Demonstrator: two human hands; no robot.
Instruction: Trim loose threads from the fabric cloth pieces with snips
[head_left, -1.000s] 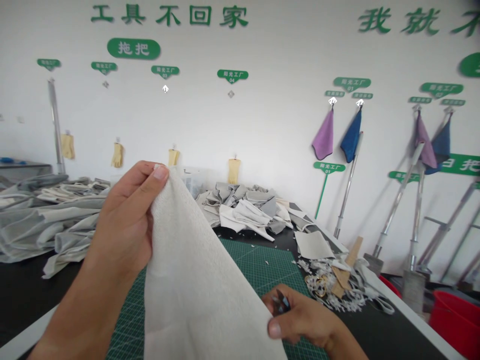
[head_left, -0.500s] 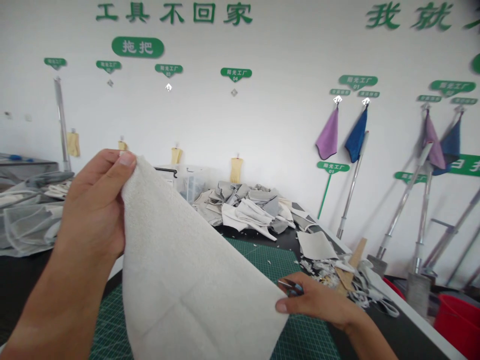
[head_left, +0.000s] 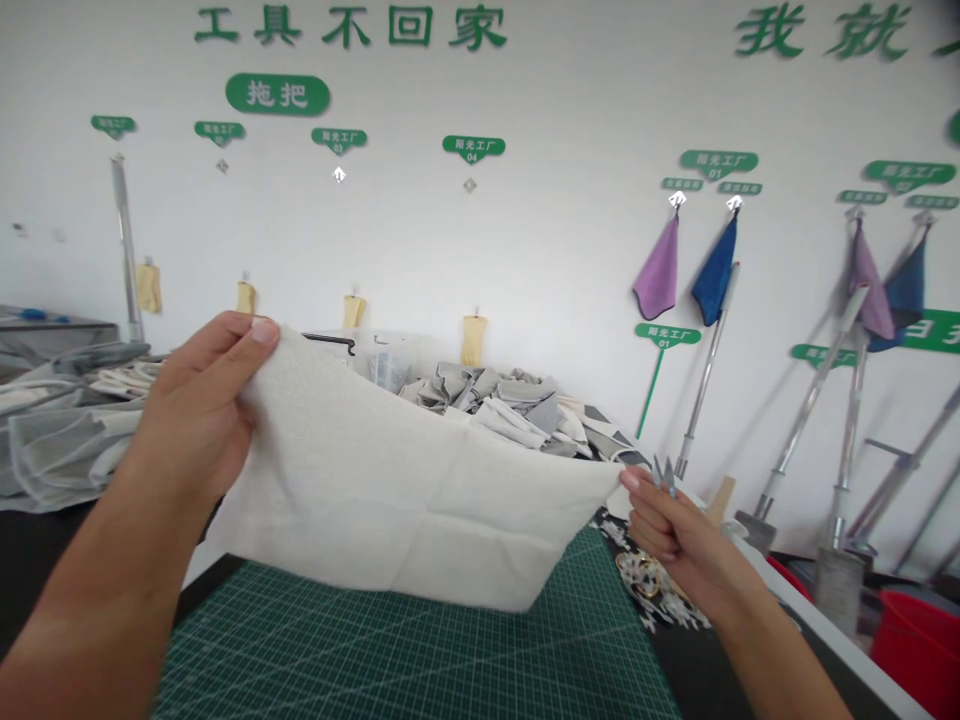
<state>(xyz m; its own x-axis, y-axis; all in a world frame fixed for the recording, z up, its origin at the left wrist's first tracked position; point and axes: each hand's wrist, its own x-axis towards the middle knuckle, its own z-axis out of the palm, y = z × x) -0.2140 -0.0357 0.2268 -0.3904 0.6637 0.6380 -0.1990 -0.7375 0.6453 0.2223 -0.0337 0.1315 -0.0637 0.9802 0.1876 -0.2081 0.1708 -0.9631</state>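
Observation:
An off-white cloth (head_left: 405, 490) hangs stretched between my two hands, above a green cutting mat (head_left: 390, 655). My left hand (head_left: 206, 400) pinches its upper left corner between thumb and fingers. At the other end, my right hand (head_left: 679, 525) grips the upper right corner with its fingertips. A small pair of snips (head_left: 664, 477) also sits in my right hand, its metal blades pointing up and its handles hidden by the fingers. Crease lines cross the cloth, and its lower edge hangs free just over the mat.
Behind the cloth lies a heap of grey and white cloth pieces (head_left: 502, 400) beside a clear plastic bin (head_left: 390, 360). More folded cloths (head_left: 67, 440) are at left. White scraps (head_left: 652, 590) litter the table at right. Mops lean on the wall near a red bucket (head_left: 915, 640).
My right hand has risen with its corner of the cloth, spreading the cloth wide and lifting its lower edge into view. The snips' blades now point upward. My left hand has dropped slightly.

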